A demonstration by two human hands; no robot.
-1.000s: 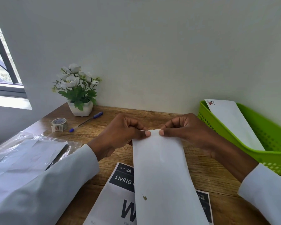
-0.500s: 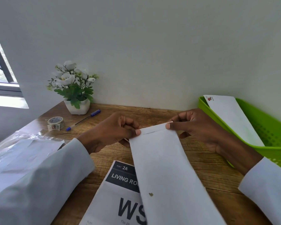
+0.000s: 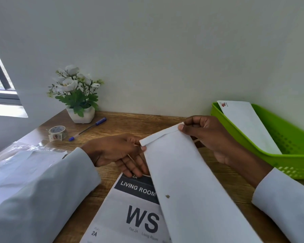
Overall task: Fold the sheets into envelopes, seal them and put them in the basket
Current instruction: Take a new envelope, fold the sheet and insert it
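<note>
A long white envelope (image 3: 188,181) is held slanted above the wooden table, its narrow flap folded over at the far end. My left hand (image 3: 118,153) pinches the flap's left corner, thumb on top and fingers underneath. My right hand (image 3: 209,135) pinches the right corner of the flap. A printed sheet (image 3: 130,213) reading "LIVING ROOM" and "WS" lies flat under the envelope. At the right stands the green basket (image 3: 291,155) with one sealed white envelope (image 3: 247,125) leaning inside it.
A roll of tape (image 3: 57,133) and a blue pen (image 3: 88,128) lie at the back left beside a potted white flower (image 3: 77,95). A clear plastic bag of envelopes (image 3: 16,160) lies at the left edge. The wall stands close behind.
My hands have slid apart from the flap's middle to its two corners. The envelope's far end has swung right and risen, now lying slanted.
</note>
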